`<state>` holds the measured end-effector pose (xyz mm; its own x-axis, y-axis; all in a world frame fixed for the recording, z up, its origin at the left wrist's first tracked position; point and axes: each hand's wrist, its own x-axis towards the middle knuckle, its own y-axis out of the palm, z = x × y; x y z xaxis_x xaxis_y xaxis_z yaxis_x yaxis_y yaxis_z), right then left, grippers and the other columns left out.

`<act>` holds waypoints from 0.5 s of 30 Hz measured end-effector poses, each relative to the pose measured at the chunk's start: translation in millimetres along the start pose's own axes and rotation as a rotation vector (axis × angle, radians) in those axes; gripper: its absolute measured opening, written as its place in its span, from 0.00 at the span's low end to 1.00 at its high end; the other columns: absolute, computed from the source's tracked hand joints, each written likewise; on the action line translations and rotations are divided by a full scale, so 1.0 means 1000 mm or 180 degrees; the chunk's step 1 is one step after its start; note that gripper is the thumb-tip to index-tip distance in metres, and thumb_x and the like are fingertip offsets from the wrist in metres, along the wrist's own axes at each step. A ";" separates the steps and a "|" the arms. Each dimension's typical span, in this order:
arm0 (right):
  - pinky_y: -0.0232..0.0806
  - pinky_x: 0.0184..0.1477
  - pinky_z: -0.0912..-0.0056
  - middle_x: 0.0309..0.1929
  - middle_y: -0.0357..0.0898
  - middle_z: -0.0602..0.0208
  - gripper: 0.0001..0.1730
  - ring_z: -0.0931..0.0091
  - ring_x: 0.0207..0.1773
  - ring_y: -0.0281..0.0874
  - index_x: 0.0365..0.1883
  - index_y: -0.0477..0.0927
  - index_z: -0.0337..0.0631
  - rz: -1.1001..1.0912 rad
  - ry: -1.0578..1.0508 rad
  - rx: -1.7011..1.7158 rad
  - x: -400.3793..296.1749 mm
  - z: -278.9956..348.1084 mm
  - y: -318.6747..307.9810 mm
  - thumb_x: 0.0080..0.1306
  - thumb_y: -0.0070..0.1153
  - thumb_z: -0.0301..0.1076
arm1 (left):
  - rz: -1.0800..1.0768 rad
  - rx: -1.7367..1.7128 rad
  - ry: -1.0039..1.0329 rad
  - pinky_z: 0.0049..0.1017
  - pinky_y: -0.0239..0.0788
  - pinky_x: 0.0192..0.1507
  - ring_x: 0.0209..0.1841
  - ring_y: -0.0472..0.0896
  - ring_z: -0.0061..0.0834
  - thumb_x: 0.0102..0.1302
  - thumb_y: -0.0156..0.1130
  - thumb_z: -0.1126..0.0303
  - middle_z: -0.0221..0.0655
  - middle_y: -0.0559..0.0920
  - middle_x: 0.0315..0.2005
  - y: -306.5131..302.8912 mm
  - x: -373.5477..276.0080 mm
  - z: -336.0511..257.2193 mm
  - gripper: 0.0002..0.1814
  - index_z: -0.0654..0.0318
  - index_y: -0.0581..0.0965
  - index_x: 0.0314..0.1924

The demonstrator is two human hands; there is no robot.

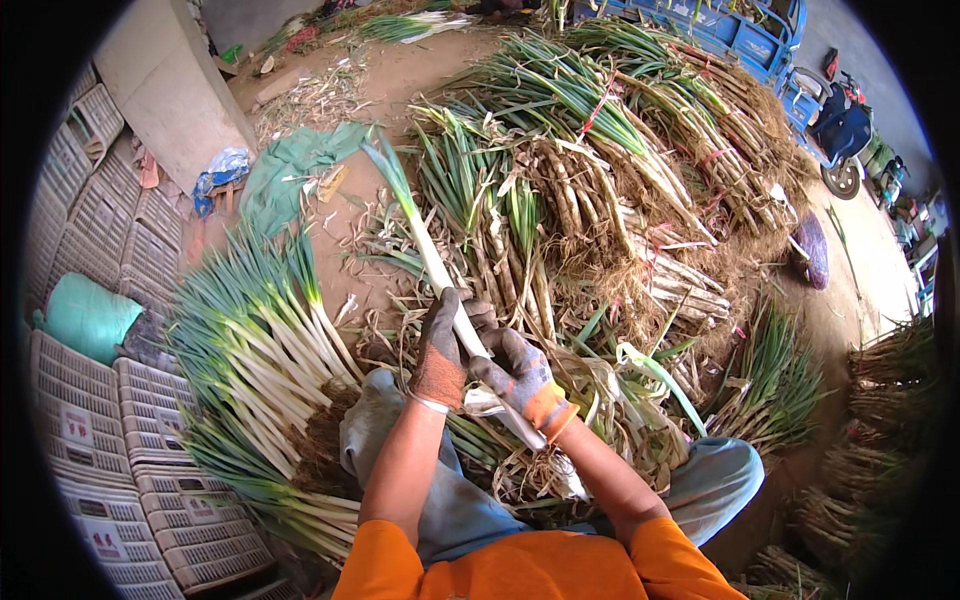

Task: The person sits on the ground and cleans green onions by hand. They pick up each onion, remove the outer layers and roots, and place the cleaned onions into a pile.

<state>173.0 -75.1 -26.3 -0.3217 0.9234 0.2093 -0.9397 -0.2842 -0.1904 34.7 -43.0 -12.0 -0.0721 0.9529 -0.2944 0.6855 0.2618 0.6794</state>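
Observation:
In a worn grey-and-orange work glove, my left hand (442, 345) is closed around the white stem of a green onion stalk (424, 244). The stalk slants from the upper left, green leaves up, down towards my lap. My right hand (525, 379), gloved in grey and orange, grips it lower, by the loose outer skin. Roots (536, 476) lie below my right hand over peeled leaf scraps. Beside my left knee lies a pile of peeled white-stemmed green onions (277, 352). Unpeeled onion stalks (517, 277) with dry skins lie in front of me.
Tied bundles of onions (622, 135) are heaped ahead. Stacked plastic crates (154, 480) line the left side, with a green sack (90, 315) on them. A green cloth (300, 169) lies on the floor. A blue three-wheeled vehicle (731, 45) stands at the back right.

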 end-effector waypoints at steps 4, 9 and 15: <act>0.61 0.29 0.79 0.25 0.73 0.73 0.05 0.83 0.27 0.66 0.32 0.74 0.39 -0.0177 0.0077 0.0094 -0.005 -0.028 -0.001 0.67 0.46 0.26 | 0.0086 0.0016 -0.0018 0.36 0.80 0.39 0.37 0.82 0.35 0.69 0.52 0.50 0.39 0.82 0.31 -0.009 0.008 -0.007 0.22 0.64 0.70 0.47; 0.69 0.33 0.69 0.24 0.78 0.63 0.08 0.69 0.28 0.77 0.33 0.78 0.38 0.0097 0.0526 -0.0611 -0.081 -0.043 -0.044 0.63 0.52 0.33 | 0.0256 -0.0245 0.0633 0.37 0.81 0.42 0.39 0.85 0.35 0.73 0.46 0.54 0.41 0.84 0.33 -0.014 -0.002 -0.061 0.18 0.63 0.72 0.44; 0.65 0.47 0.76 0.39 0.76 0.69 0.23 0.80 0.43 0.71 0.50 0.73 0.34 0.0094 0.1203 0.1768 -0.076 0.012 -0.032 0.69 0.46 0.47 | 0.0417 -0.0634 0.0818 0.24 0.62 0.25 0.22 0.67 0.18 0.73 0.46 0.51 0.22 0.69 0.22 -0.028 -0.003 -0.084 0.17 0.57 0.70 0.41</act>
<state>226.6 -139.3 -24.4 -0.3804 0.9113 -0.1578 -0.8839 -0.3080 0.3519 -45.0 -40.1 26.5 -0.1902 0.9811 -0.0345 0.5480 0.1353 0.8255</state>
